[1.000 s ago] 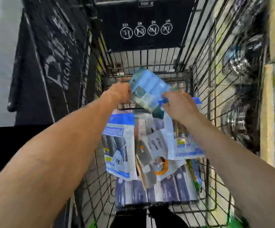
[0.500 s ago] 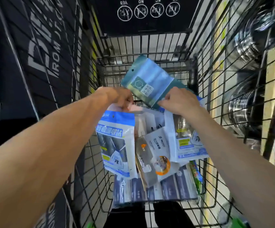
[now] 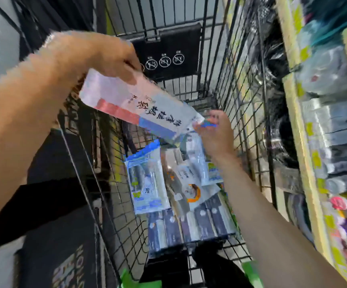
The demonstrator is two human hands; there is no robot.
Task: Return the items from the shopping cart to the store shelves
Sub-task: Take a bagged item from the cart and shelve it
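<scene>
A: What does the left hand (image 3: pixel 106 57) carry, and how does its grip stand?

B: Its grip is closed over the upper end of a long flat packet (image 3: pixel 141 109), thumb and fingers pinching the glossy film. The packet is rectangular and pale, with a red band, a blue band and dark printed characters along its face. It slants down from that grip toward the right hand (image 3: pixel 216 136). The forearm enters from the lower left and the wrist is raised above the shopping cart (image 3: pixel 207 59).

A: And the right hand?

B: Its fingers curl around the packet's lower end, where a small blue-edged piece also shows; whether the grip pinches the packet or only that piece cannot be told through the blur. The forearm runs in from the lower right, the hand held lower than the left.

A: Where are the remaining items?

B: Below both grips, on the floor of the black wire basket. A blue-and-white plastic pouch (image 3: pixel 147 181) lies flat beneath the packet. Just right of it lies a clear pouch with an orange ring print (image 3: pixel 191 190). Nearer the person lies a row of dark navy sleeves (image 3: pixel 189 227), side by side.

A: And the store shelves (image 3: pixel 305 163)?

B: Beyond the right grip, outside the wire wall: yellow-edged boards holding grey wrapped goods, heavily blurred.
</scene>
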